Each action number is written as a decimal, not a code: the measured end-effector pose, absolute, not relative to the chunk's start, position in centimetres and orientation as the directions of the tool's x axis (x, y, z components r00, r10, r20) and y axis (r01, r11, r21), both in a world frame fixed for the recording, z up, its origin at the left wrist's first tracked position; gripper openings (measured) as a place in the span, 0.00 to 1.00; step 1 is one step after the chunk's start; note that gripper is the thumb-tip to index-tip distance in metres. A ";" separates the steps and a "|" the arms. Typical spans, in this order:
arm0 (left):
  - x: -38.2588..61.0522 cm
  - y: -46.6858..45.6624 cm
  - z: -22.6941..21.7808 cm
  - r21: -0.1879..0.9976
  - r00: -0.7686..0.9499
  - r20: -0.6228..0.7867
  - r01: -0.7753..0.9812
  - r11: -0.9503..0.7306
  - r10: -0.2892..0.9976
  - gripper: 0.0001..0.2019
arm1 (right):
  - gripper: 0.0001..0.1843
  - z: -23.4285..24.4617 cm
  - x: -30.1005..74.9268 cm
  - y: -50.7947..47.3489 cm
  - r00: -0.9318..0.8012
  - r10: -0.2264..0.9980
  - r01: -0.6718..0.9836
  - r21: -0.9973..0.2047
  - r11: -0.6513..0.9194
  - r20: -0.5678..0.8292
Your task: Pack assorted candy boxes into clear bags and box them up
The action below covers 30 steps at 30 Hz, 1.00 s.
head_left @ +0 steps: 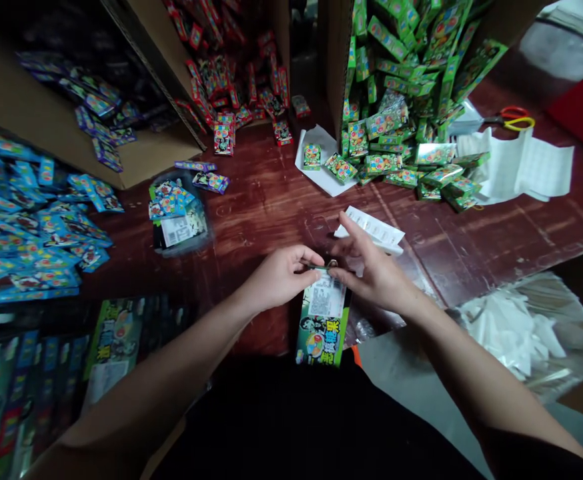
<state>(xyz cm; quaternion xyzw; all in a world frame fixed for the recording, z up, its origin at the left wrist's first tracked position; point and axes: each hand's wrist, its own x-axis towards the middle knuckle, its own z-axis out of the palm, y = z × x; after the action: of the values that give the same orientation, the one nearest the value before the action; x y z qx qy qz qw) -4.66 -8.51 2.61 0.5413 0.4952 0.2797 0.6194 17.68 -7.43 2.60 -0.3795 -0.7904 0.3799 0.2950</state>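
Your two hands meet at the centre of the frame, over a dark red table [271,193]. Your left hand [281,275] comes in from the lower left, with thumb and forefinger pinched closed on the top edge of a green packet [321,337]. Your right hand [374,273] comes in from the lower right and pinches the same edge from the other side, its forefinger stretched toward the upper left. The fingertips of both hands almost touch at a small dark strip on that edge. What the strip is cannot be made out.

The packet lies below the grip. Its long axis runs from your fingertips down toward the bottom of the frame, leaning slightly left at the lower end. A white label [326,298] covers its upper part, just under your fingers. Neither hand is nearer, since each holds one side of the top edge.

Just behind your right hand, a white sticker sheet [379,230] lies flat on the table. Blue boxes [26,220] are heaped at the left, red boxes [226,87] at the upper centre and green boxes [406,73] at the upper right. Scissors [514,119] lie at the far upper right. A clear bag [516,330] of white scraps sits at the lower right.
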 end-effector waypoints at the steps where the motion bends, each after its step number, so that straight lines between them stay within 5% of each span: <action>1: -4.6 -8.6 2.5 0.952 0.356 -0.299 0.169 0.254 0.885 0.09 | 0.48 2.6 17.7 -7.8 -0.530 0.813 0.424 -0.755 0.500 0.240; 4: -4.3 -8.8 2.2 0.958 0.364 -0.287 0.107 0.267 0.886 0.12 | 0.48 2.3 17.6 -8.9 -0.549 0.771 0.520 -0.591 0.617 0.321; 6: -4.0 -9.0 1.8 0.955 0.376 -0.297 0.090 0.284 0.878 0.13 | 0.48 1.8 17.6 -9.3 -0.548 0.787 0.543 -0.595 0.593 0.284; 12: -6.3 -8.4 1.4 0.935 0.437 -0.354 0.133 0.330 0.827 0.23 | 0.46 -0.1 18.9 -10.7 -0.401 0.896 0.413 -0.836 0.361 0.189; 16: -9.6 -8.2 2.2 0.938 0.159 -0.338 -0.027 0.346 0.928 0.34 | 0.45 -1.0 19.9 -13.4 0.039 0.992 0.161 -0.980 0.116 0.124; 20: -8.8 -10.9 1.5 0.907 -0.004 -0.356 -0.243 0.344 0.935 0.45 | 0.48 -1.6 18.3 -14.8 0.164 0.985 -0.043 -0.998 -0.045 -0.051; 24: -6.6 -14.1 0.1 0.926 0.059 -0.357 -0.109 0.362 0.932 0.31 | 0.48 -1.2 17.2 -13.4 0.334 0.940 0.032 -0.997 0.067 0.074; 27: -5.9 -14.3 -0.2 0.953 0.138 -0.300 0.084 0.291 0.944 0.16 | 0.53 -0.9 17.5 -12.5 0.207 0.971 0.031 -0.993 0.118 0.122; 30: -5.6 -13.4 -0.2 0.978 0.184 -0.207 0.051 0.201 0.961 0.20 | 0.55 -1.2 17.5 -12.8 0.030 0.993 0.040 -0.993 0.114 0.115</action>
<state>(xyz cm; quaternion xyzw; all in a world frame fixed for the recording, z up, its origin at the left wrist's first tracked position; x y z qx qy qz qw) -5.56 -13.35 -0.17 0.4988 0.5071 0.3882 0.5860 17.54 -12.77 -1.17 -0.4881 -0.5293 0.4525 0.5262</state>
